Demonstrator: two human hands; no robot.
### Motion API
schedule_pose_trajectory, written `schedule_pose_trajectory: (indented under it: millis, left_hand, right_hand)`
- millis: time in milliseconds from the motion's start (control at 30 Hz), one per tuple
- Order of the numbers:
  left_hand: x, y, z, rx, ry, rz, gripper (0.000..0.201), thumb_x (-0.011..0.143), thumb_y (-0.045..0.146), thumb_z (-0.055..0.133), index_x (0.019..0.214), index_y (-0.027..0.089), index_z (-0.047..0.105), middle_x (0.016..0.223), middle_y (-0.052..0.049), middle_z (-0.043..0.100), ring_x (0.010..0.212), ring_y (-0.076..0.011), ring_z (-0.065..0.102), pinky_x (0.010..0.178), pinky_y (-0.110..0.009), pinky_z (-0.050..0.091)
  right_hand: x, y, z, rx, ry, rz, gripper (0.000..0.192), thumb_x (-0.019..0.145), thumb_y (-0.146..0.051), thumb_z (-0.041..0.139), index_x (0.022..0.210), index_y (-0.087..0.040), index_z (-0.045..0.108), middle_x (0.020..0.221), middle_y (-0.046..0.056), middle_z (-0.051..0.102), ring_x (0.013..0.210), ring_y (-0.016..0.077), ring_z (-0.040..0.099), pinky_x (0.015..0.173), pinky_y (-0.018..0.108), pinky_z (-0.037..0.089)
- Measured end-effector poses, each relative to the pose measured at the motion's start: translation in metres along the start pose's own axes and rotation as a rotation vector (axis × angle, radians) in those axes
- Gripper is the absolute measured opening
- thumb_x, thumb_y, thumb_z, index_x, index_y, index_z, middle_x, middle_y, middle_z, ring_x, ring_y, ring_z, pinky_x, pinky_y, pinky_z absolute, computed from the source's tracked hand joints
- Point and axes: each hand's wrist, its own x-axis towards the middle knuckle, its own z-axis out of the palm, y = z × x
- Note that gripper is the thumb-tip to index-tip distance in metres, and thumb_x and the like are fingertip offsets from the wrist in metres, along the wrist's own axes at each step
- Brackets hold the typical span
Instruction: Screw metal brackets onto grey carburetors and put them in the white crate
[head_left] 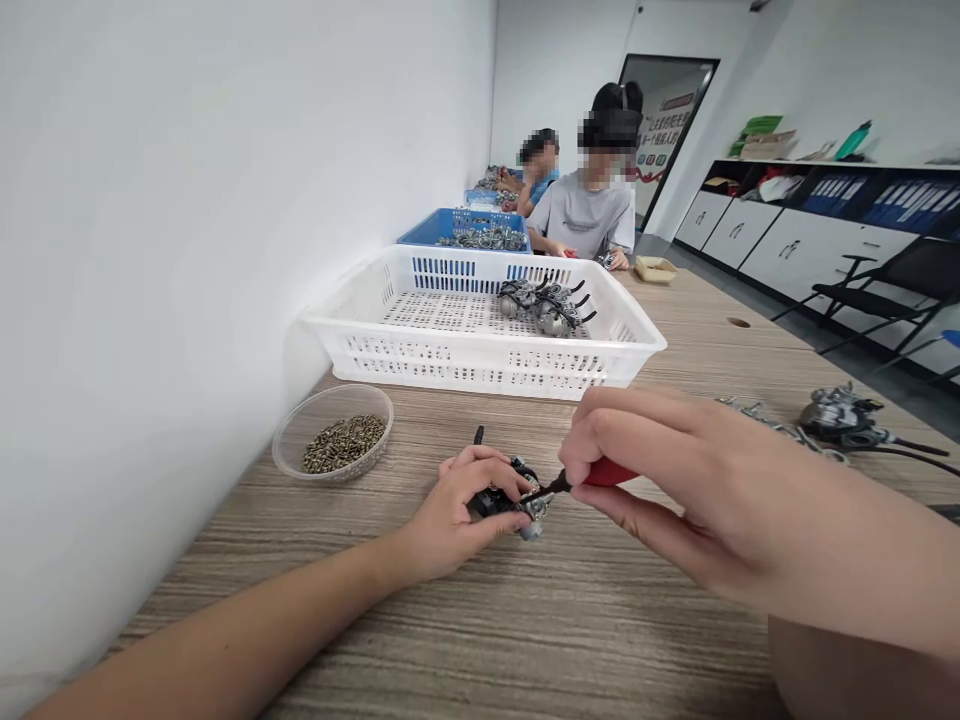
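Observation:
My left hand (472, 505) is closed around a small carburetor (534, 507), pressing it to the wooden table. Its metal body and black parts show between and beside the fingers, and the rest is covered. In my right hand (675, 480) is a screwdriver (611, 472) with a red handle. The dark shaft points left and down, and its tip meets the carburetor near my left fingertips. Left of the hands, a clear round bowl (281, 455) holds a heap of small brass-coloured screws (345, 443).
Behind the hands stands a white perforated basket (465, 365) with several carburetors (551, 308) inside. A blue crate (427, 228) of metal parts is beyond it. More carburetor parts (836, 415) lie at right. A wall bounds the left. Two people (589, 210) sit farther along the table.

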Motion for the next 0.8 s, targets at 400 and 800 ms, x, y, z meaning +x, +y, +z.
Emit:
schedule_pose_trajectory:
  millis: [400, 800]
  left_hand:
    - [-0.001, -0.006, -0.001, -0.045, 0.002, 0.017, 0.021, 0.104, 0.046, 0.086, 0.113, 0.028, 0.078, 0.121, -0.008, 0.086, 0.135, -0.0323, 0.065, 0.120, -0.055, 0.047]
    - [0.002, 0.005, -0.011, -0.072, -0.034, -0.073, 0.028, 0.103, 0.050, 0.086, 0.115, 0.026, 0.081, 0.126, -0.011, 0.083, 0.136, -0.0346, 0.066, 0.125, -0.057, 0.049]
  right_hand:
    - [-0.002, 0.006, -0.001, 0.040, 0.008, 0.067, 0.010, 0.118, -0.033, 0.059, 0.119, -0.024, 0.064, 0.112, 0.006, 0.076, 0.088, 0.0202, 0.071, 0.070, 0.032, 0.048]
    - [0.011, 0.001, 0.010, -0.114, 0.137, -0.022, 0.023, 0.119, -0.029, 0.058, 0.097, -0.021, 0.058, 0.079, -0.003, 0.066, 0.059, 0.0118, 0.049, 0.056, 0.033, 0.025]
